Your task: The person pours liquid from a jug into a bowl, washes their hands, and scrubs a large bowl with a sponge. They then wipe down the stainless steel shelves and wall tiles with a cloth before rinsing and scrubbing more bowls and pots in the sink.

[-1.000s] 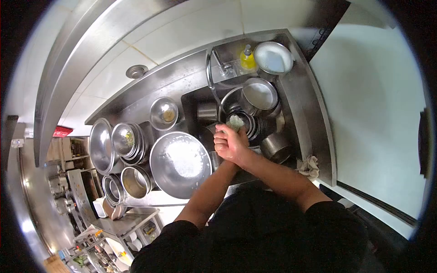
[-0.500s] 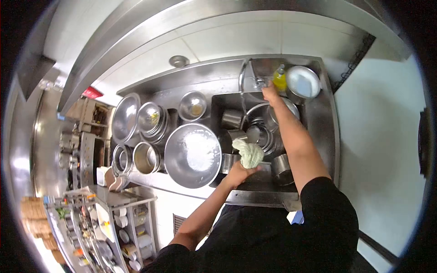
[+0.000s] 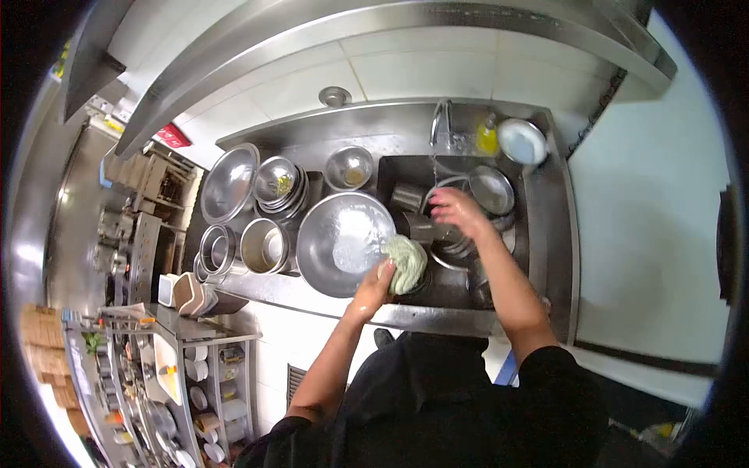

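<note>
My left hand (image 3: pixel 373 295) grips a bunched pale green cloth (image 3: pixel 407 269) at the right rim of a large steel bowl (image 3: pixel 316 234). White suds or wet glare cover part of that bowl's inside. My right hand (image 3: pixel 456 210) is over the sink basin, its fingers apart and nothing in them. Just above it, a thin stream of water falls from the curved faucet (image 3: pixel 434 132). Steel pots and a round steel pan (image 3: pixel 491 191) lie in the basin below and beside my right hand, which partly hides them.
On the left drainboard stand a steel pot (image 3: pixel 265 246), stacked bowls (image 3: pixel 277 179), a wide bowl (image 3: pixel 230 183) and a small bowl (image 3: pixel 349 168). A yellow soap bottle (image 3: pixel 488 136) and a white-filled pot (image 3: pixel 523 142) occupy the back right corner. A metal shelf (image 3: pixel 406 31) runs overhead.
My right hand has left the faucet handle and come down over the basin, fingers spread. The left hand has carried the cloth to the large bowl's rim. The camera view has shifted.
</note>
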A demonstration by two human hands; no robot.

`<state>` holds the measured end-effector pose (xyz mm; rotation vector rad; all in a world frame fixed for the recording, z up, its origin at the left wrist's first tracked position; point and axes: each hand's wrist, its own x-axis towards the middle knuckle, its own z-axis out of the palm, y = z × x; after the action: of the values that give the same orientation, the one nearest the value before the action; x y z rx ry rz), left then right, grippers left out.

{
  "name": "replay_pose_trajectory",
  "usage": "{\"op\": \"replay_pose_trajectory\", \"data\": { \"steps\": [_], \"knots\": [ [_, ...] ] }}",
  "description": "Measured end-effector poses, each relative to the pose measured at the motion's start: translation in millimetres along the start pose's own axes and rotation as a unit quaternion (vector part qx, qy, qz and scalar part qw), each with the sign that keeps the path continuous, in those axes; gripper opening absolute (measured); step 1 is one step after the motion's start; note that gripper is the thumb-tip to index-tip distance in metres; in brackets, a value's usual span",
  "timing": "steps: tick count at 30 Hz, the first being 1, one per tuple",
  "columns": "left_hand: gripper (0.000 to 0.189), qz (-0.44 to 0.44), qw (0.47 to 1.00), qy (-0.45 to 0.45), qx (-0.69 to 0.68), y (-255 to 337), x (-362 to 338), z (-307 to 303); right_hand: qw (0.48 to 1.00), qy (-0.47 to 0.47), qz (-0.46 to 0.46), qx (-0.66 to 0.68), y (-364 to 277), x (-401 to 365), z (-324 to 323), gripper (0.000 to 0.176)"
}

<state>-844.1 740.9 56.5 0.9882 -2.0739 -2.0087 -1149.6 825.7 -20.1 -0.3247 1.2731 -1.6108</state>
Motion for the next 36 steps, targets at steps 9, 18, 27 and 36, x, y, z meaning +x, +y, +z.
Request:
{"op": "replay_pose_trajectory", "data": {
  "steps": [9,18,27,36],
  "knots": [
    [0.032,0.212,0.966,0.035,0.145,6,-43,-144,0.923,-0.166,-0.154,-0.311,52,-130,222,0.045],
    [0.016,0.161,0.985,0.051,0.044,59,-129,-243,0.938,-0.168,-0.172,-0.251,65,-137,365,0.031],
    [0.018,0.26,0.953,-0.101,0.115,134,-133,-276,0.797,-0.086,-0.356,-0.481,-6,-171,356,0.034],
    [0.016,0.239,0.933,-0.096,0.25,223,-109,-217,0.786,0.127,-0.271,-0.541,-26,-199,261,0.029]
  ]
}}
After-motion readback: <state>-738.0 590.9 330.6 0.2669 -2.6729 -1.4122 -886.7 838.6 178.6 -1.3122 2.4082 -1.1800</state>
